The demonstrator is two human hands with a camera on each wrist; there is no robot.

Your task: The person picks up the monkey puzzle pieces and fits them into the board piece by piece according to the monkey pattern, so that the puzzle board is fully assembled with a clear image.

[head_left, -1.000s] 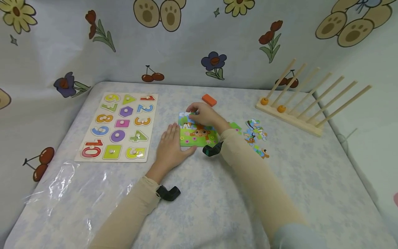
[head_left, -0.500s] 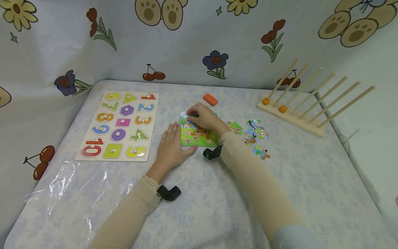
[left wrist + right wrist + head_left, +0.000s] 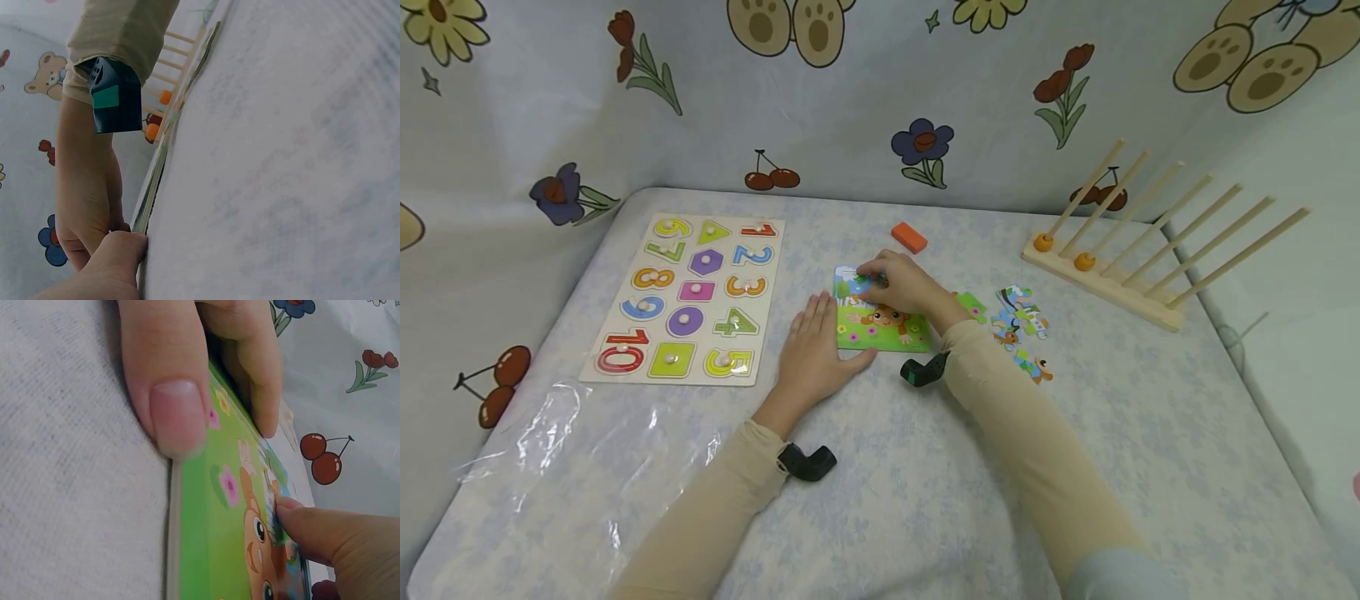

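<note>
My left hand [image 3: 811, 346] lies flat on the table with its fingers along the left edge of a monkey picture puzzle [image 3: 872, 332]. Its thumb [image 3: 172, 394] touches the puzzle's front edge. Over the upper part of the puzzle, my right hand [image 3: 906, 283] has bent fingers and pinches a small blue puzzle piece [image 3: 875, 282] in the picture, its thumb [image 3: 312, 528] down on the surface. The right hand covers the puzzle's upper right. Several loose puzzle pieces [image 3: 1018, 321] lie to the right, and a green piece [image 3: 972, 305] sits beside my right wrist.
A number-and-shape peg board [image 3: 692, 308] lies at the left. An orange block [image 3: 909, 237] is behind the puzzle. At the back right stands a wooden rack [image 3: 1105, 283] with upright rods and two orange beads. Clear plastic film [image 3: 550, 442] covers the left front.
My right hand has shifted slightly to the right over the puzzle, showing more of its upper left corner. The left hand keeps its place at the puzzle's edge.
</note>
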